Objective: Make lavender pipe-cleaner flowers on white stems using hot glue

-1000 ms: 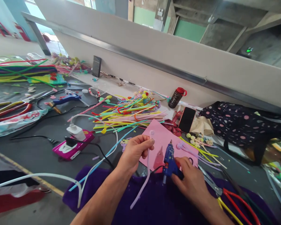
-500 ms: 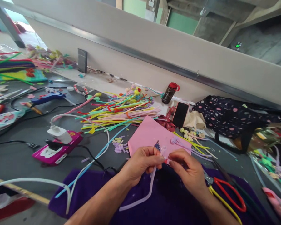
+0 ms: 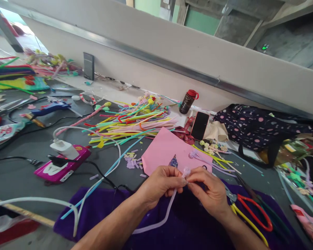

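Note:
My left hand (image 3: 165,182) pinches a pale lilac pipe cleaner (image 3: 167,216), whose long tail curves down over the purple cloth (image 3: 94,203). At its upper end a small curled lilac blossom (image 3: 186,171) sticks up between my hands. My right hand (image 3: 207,187) has thumb and fingertips closed at the blossom's base, touching my left fingertips. Behind them lies a pink sheet (image 3: 160,147), with a dark pointed tool (image 3: 173,161) and finished-looking lilac curls on stems (image 3: 195,155) on it. Red-and-yellow-handled pliers (image 3: 255,211) rest beside my right wrist.
A magenta power strip (image 3: 62,166) with cables sits at left. Bundled pipe cleaners (image 3: 135,126) spread behind the pink sheet, near cut lilac pieces (image 3: 131,162). Farther back are a bottle (image 3: 186,103), a phone (image 3: 199,125) and a dotted bag (image 3: 261,128). Scissors (image 3: 7,108) lie far left.
My right hand has moved left, closing on the lilac blossom's base against my left fingertips. The blossom now stands slightly farther right, and more of the dark pointed tool shows.

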Tool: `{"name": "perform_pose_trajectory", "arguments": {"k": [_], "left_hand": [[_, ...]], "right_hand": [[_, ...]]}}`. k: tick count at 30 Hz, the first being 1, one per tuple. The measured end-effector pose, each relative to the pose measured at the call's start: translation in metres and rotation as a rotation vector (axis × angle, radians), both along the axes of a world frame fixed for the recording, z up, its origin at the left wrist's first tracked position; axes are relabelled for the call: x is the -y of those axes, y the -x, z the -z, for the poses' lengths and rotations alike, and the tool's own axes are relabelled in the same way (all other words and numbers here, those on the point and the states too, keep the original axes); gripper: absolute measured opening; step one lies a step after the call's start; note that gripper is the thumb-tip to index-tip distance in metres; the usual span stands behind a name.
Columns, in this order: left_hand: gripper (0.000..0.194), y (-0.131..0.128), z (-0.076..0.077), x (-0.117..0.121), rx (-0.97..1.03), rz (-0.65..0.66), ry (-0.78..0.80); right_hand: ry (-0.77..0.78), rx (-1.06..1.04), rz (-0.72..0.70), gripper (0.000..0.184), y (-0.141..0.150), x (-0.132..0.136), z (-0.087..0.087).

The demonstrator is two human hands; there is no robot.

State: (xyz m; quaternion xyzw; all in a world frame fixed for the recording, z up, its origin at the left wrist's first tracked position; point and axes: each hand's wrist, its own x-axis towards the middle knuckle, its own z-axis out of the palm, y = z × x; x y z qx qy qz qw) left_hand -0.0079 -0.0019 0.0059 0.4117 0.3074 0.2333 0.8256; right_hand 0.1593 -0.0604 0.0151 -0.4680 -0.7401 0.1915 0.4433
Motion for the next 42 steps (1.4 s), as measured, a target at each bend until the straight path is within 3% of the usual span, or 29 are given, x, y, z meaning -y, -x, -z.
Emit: {"name": "perform_pose_trajectory", "arguments": {"k": [9, 15, 24, 35, 42], "left_hand": [[0.023, -0.001, 0.004, -0.003, 0.008, -0.050, -0.028], [0.022, -0.002, 0.007, -0.002, -0.010, -0.032, -0.050], [0.017, -0.005, 0.005, -0.001, -0.061, -0.017, -0.064], [0.021, -0.008, 0.008, 0.001, -0.076, -0.071, -0.150], [0.029, -0.009, 0.007, 0.004, -0.121, -0.096, -0.245]], "right_hand": [[0.351, -0.370, 0.027, 0.003, -0.002, 0.001, 0.007], [0.354, -0.381, 0.032, 0.003, -0.002, 0.000, 0.011], [0.265, -0.228, 0.045, 0.010, 0.001, 0.000, 0.008], [0.469, -0.355, 0.079, 0.006, 0.002, 0.000, 0.009], [0.502, -0.338, 0.106, 0.010, 0.002, -0.001, 0.010]]}}
